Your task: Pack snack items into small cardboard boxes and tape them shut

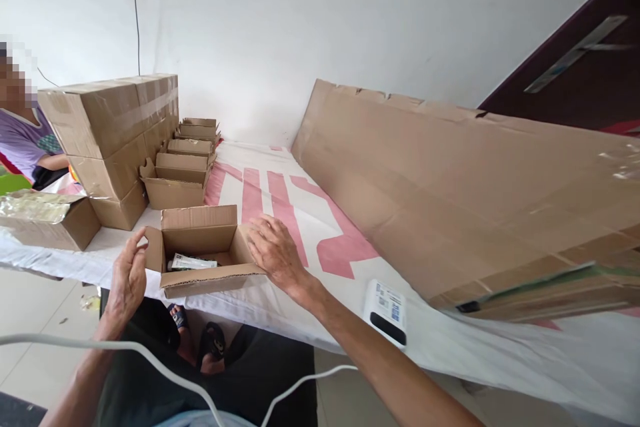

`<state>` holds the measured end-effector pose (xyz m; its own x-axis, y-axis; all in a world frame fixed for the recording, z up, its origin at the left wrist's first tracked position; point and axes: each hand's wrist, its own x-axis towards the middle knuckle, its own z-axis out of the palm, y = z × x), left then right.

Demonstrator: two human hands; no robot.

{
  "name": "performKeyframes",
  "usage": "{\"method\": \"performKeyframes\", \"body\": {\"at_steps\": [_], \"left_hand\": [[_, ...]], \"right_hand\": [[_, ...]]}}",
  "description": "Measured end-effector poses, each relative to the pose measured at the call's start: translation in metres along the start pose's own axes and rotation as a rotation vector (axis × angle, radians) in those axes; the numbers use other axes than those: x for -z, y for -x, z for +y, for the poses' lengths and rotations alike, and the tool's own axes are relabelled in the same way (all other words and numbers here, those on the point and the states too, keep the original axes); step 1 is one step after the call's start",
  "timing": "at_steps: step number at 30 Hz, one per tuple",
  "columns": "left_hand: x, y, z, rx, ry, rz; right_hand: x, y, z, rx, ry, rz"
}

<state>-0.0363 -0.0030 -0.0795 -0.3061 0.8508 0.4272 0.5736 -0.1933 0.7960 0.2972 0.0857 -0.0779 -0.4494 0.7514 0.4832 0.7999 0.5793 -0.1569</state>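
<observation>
A small open cardboard box [200,233] sits near the table's front edge, with a white packet [193,262] lying inside it. My left hand [127,277] hovers just off the box's left flap, fingers apart and slightly curled, holding nothing. On the box's right flap lies my right hand [274,252], flat, its fingers spread and pointing towards the box.
A row of small open boxes [183,167] runs back to the wall. Taped cartons [113,140] are stacked at left, beside another person's sleeve [23,140]. A big cardboard sheet [450,187] leans at right. A white device [386,310] lies on the white-and-pink cloth [280,200].
</observation>
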Motion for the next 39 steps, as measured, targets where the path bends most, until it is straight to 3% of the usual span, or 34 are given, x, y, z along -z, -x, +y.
{"method": "performKeyframes", "body": {"at_steps": [4,9,13,16,20,25,29,32,36,39], "left_hand": [[0.007,0.003,0.009,-0.222,-0.253,-0.050],[0.015,0.015,0.008,-0.231,-0.431,-0.275],[0.020,0.028,-0.002,-0.240,-0.500,-0.317],[0.021,0.036,-0.002,-0.275,-0.546,-0.316],[0.024,0.039,0.005,-0.340,-0.589,-0.334],[0.026,0.027,0.003,-0.380,-0.564,-0.422],[0.022,0.012,-0.008,-0.323,-0.465,-0.517],[0.017,0.008,-0.015,-0.312,-0.410,-0.513],[0.012,0.013,-0.019,-0.314,-0.381,-0.472],[0.010,0.017,-0.020,-0.308,-0.384,-0.448]], "right_hand": [[0.014,-0.020,-0.011,0.172,-0.008,-0.263],[0.028,-0.028,-0.035,0.205,-0.188,-0.531],[0.033,-0.020,-0.052,0.197,-0.230,-0.638],[0.025,-0.007,-0.059,0.286,-0.250,-0.645],[0.005,0.012,-0.058,0.443,-0.246,-0.513],[-0.007,0.019,-0.050,0.521,-0.293,-0.419],[0.001,0.006,-0.050,0.441,-0.419,-0.493],[0.007,-0.012,-0.053,0.321,-0.454,-0.597],[0.000,-0.046,-0.062,0.161,-0.315,-0.741],[-0.014,-0.071,-0.070,0.148,-0.139,-0.874]]}}
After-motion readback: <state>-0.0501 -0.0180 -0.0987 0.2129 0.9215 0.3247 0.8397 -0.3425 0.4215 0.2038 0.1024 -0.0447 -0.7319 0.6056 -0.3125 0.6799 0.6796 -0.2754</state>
